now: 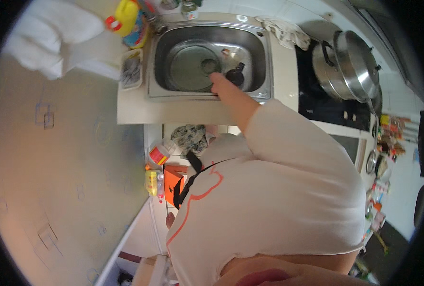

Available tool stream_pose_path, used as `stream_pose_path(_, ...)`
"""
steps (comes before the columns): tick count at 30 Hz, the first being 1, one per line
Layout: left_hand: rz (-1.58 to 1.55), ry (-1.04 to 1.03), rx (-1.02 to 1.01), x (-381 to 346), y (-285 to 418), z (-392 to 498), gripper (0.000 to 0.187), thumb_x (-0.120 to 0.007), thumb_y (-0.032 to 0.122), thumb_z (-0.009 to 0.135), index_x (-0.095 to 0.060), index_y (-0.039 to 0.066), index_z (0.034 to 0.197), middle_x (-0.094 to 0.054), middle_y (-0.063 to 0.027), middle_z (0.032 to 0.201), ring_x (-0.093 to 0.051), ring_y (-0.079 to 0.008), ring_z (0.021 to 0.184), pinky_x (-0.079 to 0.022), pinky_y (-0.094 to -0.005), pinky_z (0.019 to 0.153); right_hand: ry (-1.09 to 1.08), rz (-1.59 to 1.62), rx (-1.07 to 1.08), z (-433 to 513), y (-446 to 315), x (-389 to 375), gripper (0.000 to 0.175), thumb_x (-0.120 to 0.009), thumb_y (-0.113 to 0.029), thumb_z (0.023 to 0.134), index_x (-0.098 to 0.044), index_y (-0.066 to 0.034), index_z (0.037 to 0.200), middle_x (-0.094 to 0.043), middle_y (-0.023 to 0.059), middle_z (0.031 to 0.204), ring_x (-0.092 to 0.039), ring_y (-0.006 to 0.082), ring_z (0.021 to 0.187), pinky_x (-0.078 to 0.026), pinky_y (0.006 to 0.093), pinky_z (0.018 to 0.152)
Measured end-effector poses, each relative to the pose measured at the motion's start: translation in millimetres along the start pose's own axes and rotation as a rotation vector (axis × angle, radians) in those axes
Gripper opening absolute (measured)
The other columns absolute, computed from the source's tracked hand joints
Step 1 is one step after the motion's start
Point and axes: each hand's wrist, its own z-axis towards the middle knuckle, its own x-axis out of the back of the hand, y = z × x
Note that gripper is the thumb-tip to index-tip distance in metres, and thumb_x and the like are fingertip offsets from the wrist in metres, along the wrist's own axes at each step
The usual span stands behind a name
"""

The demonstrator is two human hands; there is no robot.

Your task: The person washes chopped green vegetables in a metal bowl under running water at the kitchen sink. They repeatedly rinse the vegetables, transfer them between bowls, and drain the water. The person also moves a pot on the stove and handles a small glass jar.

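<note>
My right hand reaches over the near edge of a stainless steel sink, its fingers curled beside the rim of a wide round vessel or lid lying in the basin. Whether the fingers grip that rim cannot be seen clearly. A small dark round shape shows within the round piece. Right of my hand in the basin lies a black object with a short handle. A small clear item and a small orange-and-white piece lie behind it. My left hand is out of view.
Left of the sink are a plastic tub and a yellow bottle with a red cap. A cloth and a glass jar lie behind. Large steel pots stand on the black hob. An orange box and bottles are on the floor.
</note>
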Motion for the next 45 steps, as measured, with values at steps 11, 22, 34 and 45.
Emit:
stream_pose_path(11, -0.178, 0.127, -0.157, 141.7, 74.9, 107.5, 0.032, -0.051, 0.025, 0.097, -0.063, -0.002, 0.111, -0.067, -0.0194, 0.102, -0.064, -0.0321, 0.094, -0.051, -0.0382, 0.081, 0.213, -0.019, 0.687, -46.4, -10.0, -37.4, 0.021, -0.066, -0.02, 0.082, -0.056, -0.003, 0.087, -0.057, 0.0118, 0.07, -0.059, 0.0237, 0.062, -0.047, 0.0369, 0.052)
stream_pose_path(22, -0.155, 0.222, -0.696, 296.6, 286.5, 193.5, 0.03, -0.055, 0.021, 0.096, -0.063, -0.001, 0.114, -0.065, -0.0181, 0.11, -0.062, -0.0335, 0.101, -0.049, -0.0386, 0.086, 0.391, -0.675, 1.288, -100.1, -47.6, -52.7, 0.021, -0.067, -0.023, 0.075, -0.054, -0.0081, 0.084, -0.062, 0.0138, 0.079, -0.061, 0.0371, 0.078, -0.048, 0.0482, 0.066)
stream_pose_path(34, 0.295, 0.56, -1.402, 334.1, 575.2, 155.9, 0.075, -0.072, 0.026, 0.081, -0.034, 0.01, 0.144, -0.059, -0.0182, 0.122, -0.053, -0.0361, 0.116, -0.041, -0.0451, 0.098, 0.206, -1.561, 2.031, -166.6, -47.6, -6.5, 0.018, -0.059, -0.019, 0.074, -0.053, -0.0188, 0.091, -0.052, -0.0009, 0.084, -0.06, 0.0186, 0.076, -0.049, 0.0344, 0.056)
stream_pose_path(45, 0.092, 0.348, -0.869, 303.0, 610.2, 140.1, 0.079, -0.053, -0.003, 0.083, -0.022, 0.023, 0.151, -0.061, -0.0184, 0.12, -0.061, -0.033, 0.108, -0.049, -0.0399, 0.088, 0.175, -1.062, 1.744, -167.9, -179.7, 76.8, 0.039, -0.067, -0.033, 0.082, -0.061, -0.0103, 0.113, -0.061, 0.0124, 0.107, -0.057, 0.0338, 0.103, -0.046, 0.0462, 0.089)
